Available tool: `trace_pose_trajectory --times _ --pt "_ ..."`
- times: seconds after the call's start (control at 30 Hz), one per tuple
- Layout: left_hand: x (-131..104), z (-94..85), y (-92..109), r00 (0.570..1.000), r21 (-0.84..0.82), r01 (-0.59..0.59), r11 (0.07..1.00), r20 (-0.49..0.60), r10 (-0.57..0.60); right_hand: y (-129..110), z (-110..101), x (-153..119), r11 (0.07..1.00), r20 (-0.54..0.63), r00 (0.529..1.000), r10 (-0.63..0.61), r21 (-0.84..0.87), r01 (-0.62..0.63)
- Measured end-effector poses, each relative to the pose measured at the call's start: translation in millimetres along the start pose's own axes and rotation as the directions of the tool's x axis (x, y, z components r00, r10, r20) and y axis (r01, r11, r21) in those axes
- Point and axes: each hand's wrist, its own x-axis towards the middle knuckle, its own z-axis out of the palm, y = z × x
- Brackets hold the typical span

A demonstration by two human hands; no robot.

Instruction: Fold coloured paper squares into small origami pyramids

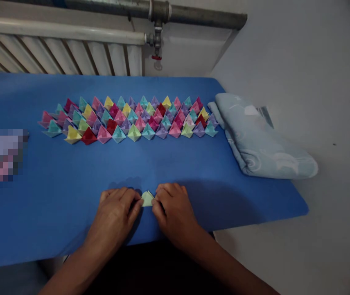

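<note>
A small pale green folded paper [147, 199] is held low over the blue table, close to its front edge. My left hand [116, 209] pinches its left corner between thumb and fingers. On the other side, my right hand [173, 209] grips the right corner the same way. The paper has a pointed top with overlapping layers and a straight lower edge. Fingertips cover both of its ends. Beyond my hands stand rows of small folded paper boats [134, 132] in pink, teal, purple, yellow, red and green.
The blue table [101, 164] reaches back to a white radiator [61, 53] and a pipe valve [157, 39]. A folded light teal cloth [254, 139] lies at the right by the wall. Something blurred into blocks [1, 157] sits at the left edge.
</note>
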Motion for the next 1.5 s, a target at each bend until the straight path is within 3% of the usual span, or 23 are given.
trace_pose_trajectory --times 0.3,1.2,1.37,1.5 --pt "0 -0.8 1 1.0 -0.029 0.019 0.999 0.013 -0.019 5 5 -4 0.993 -0.114 0.993 -0.012 0.112 0.025" --pt "-2 3.6 1 0.996 0.064 -0.033 0.997 -0.076 0.038 4 1 -3 0.988 -0.058 0.998 0.012 0.153 -0.003" --pt "-4 8.7 -3 0.982 0.106 -0.096 0.99 -0.15 0.112 4 0 -3 0.989 -0.061 0.998 0.005 0.147 0.004" --pt "-3 9.6 -6 0.956 0.167 -0.232 0.958 -0.144 0.256 4 1 -4 0.992 -0.073 0.997 -0.028 0.123 0.037"
